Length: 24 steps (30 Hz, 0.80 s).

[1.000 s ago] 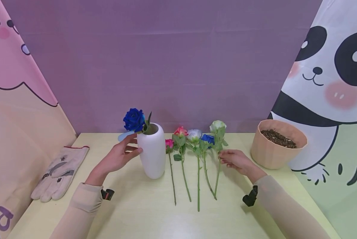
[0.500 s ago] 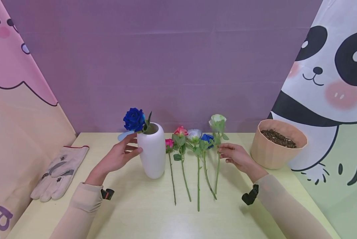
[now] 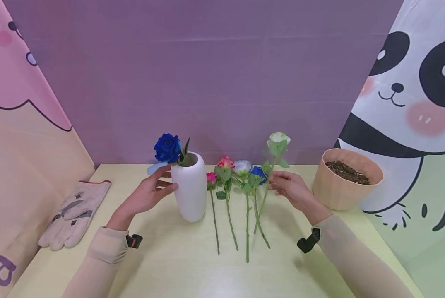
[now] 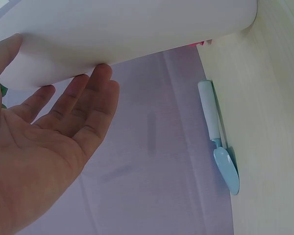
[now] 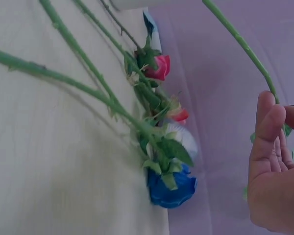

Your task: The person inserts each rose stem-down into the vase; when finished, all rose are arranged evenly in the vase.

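We observe a pale green-white rose point(image 3: 279, 140) in the right hand point(image 3: 292, 190), its stem pinched between thumb and fingers below the bloom. In the head view, the bloom is above the hand and the stem slants down and leftward; in the right wrist view, we find that stem raised clear of the surface point(image 3: 192, 269).

The left hand point(image 3: 147, 192) is at a white vase point(image 3: 189, 190), thumb on the near side, fingertips against the wall behind, steadying it between them. The two hands are apart. The vase is upright, and we see a blue rose point(image 3: 167, 148) in its mouth, head leaning out over the left of the rim.

Between vase and right hand we count four loose flowers in a row, stems towards us: a pink rose point(image 3: 211, 179), a coral rose point(image 3: 225, 163), a whitish flower point(image 3: 242, 167) and a second blue rose point(image 3: 259, 174), the last nearest the right hand.

Further out, we note a peach pot point(image 3: 335, 192) of dark soil point(image 3: 347, 172) at right, pale gloves point(image 3: 75, 215) at left, and a light-blue trowel point(image 4: 226, 169) near the surface's back edge in the left wrist view. A purple backdrop point(image 3: 207, 82) hangs behind.
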Each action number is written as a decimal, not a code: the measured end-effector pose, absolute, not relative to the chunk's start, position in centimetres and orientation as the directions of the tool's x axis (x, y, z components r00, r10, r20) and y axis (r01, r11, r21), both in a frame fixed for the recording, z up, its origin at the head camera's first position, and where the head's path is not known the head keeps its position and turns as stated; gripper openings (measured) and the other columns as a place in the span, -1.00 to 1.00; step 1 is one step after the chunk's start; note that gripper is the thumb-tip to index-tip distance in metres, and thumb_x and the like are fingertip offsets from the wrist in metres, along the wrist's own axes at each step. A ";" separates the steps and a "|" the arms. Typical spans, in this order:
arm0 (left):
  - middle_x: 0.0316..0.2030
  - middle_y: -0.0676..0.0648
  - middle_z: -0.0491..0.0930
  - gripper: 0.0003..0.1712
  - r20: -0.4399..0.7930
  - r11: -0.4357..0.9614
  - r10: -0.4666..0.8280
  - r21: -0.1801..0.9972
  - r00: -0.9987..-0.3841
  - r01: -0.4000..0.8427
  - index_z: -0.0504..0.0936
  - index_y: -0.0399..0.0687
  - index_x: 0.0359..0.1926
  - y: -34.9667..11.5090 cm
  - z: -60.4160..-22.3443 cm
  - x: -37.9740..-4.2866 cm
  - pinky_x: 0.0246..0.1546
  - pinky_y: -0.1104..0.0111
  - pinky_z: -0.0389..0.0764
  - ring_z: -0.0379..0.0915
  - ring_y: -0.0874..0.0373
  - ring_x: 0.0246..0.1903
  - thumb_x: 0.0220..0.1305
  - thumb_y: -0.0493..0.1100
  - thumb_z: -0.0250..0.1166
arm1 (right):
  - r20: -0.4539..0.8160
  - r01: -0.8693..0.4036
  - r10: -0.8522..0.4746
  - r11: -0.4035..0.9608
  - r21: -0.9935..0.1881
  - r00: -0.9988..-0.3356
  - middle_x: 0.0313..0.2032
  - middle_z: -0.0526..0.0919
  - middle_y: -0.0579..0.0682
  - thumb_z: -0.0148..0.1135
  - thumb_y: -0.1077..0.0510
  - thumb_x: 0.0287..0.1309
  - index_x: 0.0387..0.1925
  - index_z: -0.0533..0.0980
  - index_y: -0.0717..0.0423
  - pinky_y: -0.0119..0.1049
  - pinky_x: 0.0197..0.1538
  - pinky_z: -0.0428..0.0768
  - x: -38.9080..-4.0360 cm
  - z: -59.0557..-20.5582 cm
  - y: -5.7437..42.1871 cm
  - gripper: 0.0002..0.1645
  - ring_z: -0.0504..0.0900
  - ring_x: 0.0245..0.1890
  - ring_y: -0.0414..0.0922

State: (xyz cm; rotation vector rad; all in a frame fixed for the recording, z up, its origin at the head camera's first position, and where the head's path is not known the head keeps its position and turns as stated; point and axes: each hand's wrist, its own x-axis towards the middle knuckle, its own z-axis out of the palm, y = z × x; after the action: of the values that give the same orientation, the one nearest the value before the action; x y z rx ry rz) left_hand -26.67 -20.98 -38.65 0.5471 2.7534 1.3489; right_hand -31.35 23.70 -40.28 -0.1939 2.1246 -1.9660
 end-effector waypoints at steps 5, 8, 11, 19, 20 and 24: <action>0.37 -0.24 0.34 -0.15 0.131 0.561 0.325 0.770 -0.937 0.302 0.03 0.00 0.54 -21.0 -38.6 -26.7 0.26 -0.08 0.52 0.48 -0.22 0.25 0.43 0.17 0.18 | -0.067 0.058 -0.255 0.044 -0.997 -0.965 -0.25 0.65 -0.21 0.16 0.07 0.42 -0.09 0.47 0.03 -0.44 -0.19 0.64 -30.8 -39.3 22.8 -0.85 0.71 -0.26 -0.30; 0.37 -0.24 0.34 -0.15 0.131 0.561 0.325 0.770 -0.936 0.303 0.02 0.01 0.55 -21.0 -38.6 -26.7 0.26 -0.07 0.53 0.48 -0.21 0.25 0.43 0.17 0.18 | -0.065 0.058 -0.243 0.033 -0.998 -0.968 -0.26 0.66 -0.20 0.18 0.06 0.41 -0.12 0.48 0.01 -0.42 -0.18 0.66 -30.6 -38.8 22.2 -0.87 0.71 -0.27 -0.29; 0.37 -0.24 0.34 -0.14 0.133 0.560 0.326 0.770 -0.936 0.304 0.02 0.00 0.55 -21.0 -38.6 -26.7 0.25 -0.07 0.53 0.48 -0.21 0.25 0.43 0.17 0.18 | -0.067 0.064 -0.231 0.019 -0.998 -0.971 -0.27 0.66 -0.19 0.20 0.05 0.40 -0.11 0.47 0.02 -0.44 -0.20 0.66 -30.3 -38.3 21.7 -0.84 0.71 -0.27 -0.29; 0.37 -0.24 0.33 -0.14 0.127 0.556 0.324 0.776 -0.938 0.297 0.02 0.00 0.55 -20.9 -38.4 -26.5 0.26 -0.08 0.52 0.47 -0.21 0.26 0.43 0.17 0.18 | -0.048 0.064 -0.204 -0.073 -0.995 -0.978 -0.22 0.64 -0.20 0.17 0.09 0.42 -0.07 0.37 0.09 -0.48 -0.20 0.68 -29.8 -37.1 20.7 -0.78 0.72 -0.28 -0.30; 0.37 -0.24 0.34 -0.14 0.127 0.557 0.323 0.776 -0.938 0.297 0.02 0.00 0.55 -20.9 -38.4 -26.5 0.26 -0.08 0.52 0.47 -0.21 0.26 0.43 0.17 0.18 | -0.044 0.063 -0.202 -0.086 -0.994 -0.978 -0.22 0.64 -0.20 0.17 0.09 0.41 -0.08 0.37 0.09 -0.48 -0.20 0.68 -29.7 -37.0 20.6 -0.79 0.72 -0.28 -0.30; 0.37 -0.23 0.34 -0.14 0.129 0.559 0.324 0.773 -0.937 0.300 0.03 0.00 0.54 -20.9 -38.4 -26.5 0.27 -0.08 0.52 0.48 -0.21 0.26 0.43 0.18 0.18 | -0.030 0.054 -0.186 -0.123 -0.991 -0.982 -0.23 0.64 -0.18 0.17 0.10 0.42 -0.11 0.38 0.10 -0.49 -0.19 0.68 -29.6 -36.5 20.3 -0.81 0.73 -0.28 -0.30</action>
State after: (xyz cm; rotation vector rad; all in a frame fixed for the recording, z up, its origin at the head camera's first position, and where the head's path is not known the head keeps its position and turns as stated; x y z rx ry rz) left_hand -26.47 -20.92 -38.38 0.5498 2.7496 1.3543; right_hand -29.59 20.29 -36.53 -0.1506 1.9654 -2.2358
